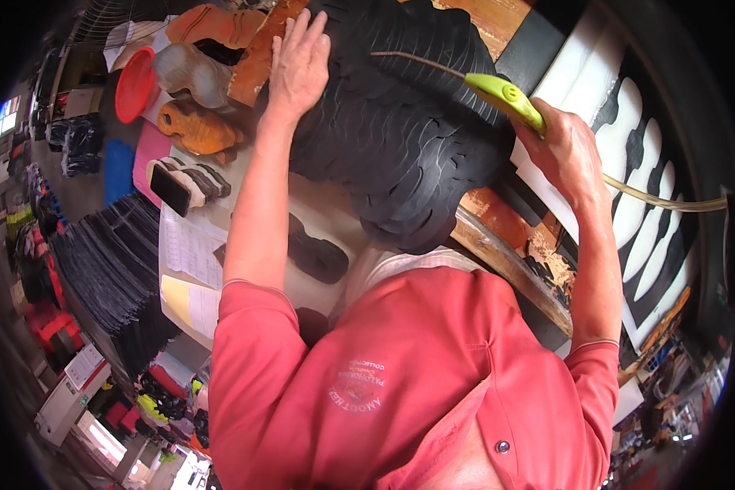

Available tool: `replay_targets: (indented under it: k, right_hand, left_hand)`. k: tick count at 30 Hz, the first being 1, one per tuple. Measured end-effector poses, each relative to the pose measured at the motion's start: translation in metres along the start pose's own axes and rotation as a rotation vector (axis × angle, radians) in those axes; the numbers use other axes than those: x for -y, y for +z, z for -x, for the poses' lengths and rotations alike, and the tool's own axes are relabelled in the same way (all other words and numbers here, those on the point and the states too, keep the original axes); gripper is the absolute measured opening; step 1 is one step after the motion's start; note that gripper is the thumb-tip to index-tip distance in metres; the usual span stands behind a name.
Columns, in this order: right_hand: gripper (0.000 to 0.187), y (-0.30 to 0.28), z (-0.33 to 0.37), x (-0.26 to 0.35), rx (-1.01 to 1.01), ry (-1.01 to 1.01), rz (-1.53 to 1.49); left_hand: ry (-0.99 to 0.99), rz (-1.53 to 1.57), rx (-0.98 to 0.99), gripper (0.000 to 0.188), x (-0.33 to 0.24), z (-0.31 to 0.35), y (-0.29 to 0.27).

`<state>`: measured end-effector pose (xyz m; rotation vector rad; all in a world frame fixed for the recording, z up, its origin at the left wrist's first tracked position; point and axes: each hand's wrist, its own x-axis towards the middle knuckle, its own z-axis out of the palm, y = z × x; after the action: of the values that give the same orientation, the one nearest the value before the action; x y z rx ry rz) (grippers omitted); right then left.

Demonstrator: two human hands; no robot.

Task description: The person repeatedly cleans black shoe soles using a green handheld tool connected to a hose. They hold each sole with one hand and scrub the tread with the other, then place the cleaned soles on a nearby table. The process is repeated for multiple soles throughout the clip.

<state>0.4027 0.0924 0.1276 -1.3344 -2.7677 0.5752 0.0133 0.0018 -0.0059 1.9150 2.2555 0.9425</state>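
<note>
My left hand (299,61) lies flat, fingers spread, on the far left edge of a big fanned pile of black shoe soles (400,131) on the worktable. My right hand (565,155) grips a lime-green air blow gun (505,96) whose thin nozzle reaches left over the top of the pile. A tan hose (670,201) runs from the gun off to the right. One loose black sole (317,253) rests on the table near my left forearm.
Orange and tan shoe lasts (196,122), a red bowl (135,84), a black phone (170,189) and papers (189,249) sit left of the pile. A black sheet with sole-shaped cutouts (653,237) lies at right. Stacks of dark material (106,261) stand at far left.
</note>
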Motion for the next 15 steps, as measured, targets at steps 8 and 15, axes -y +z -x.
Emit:
replay_targets:
  k: [8, 15]
  right_hand:
    - [0.016, -0.012, 0.035, -0.020, 0.039, 0.158, 0.022]
    - [0.018, -0.036, 0.089, -0.040, 0.153, 0.157, -0.038]
  left_hand:
    - [0.037, 0.057, 0.061, 0.058, 0.015, -0.001, -0.009]
    - [-0.048, 0.136, 0.135, 0.060, -0.004, -0.002, -0.035]
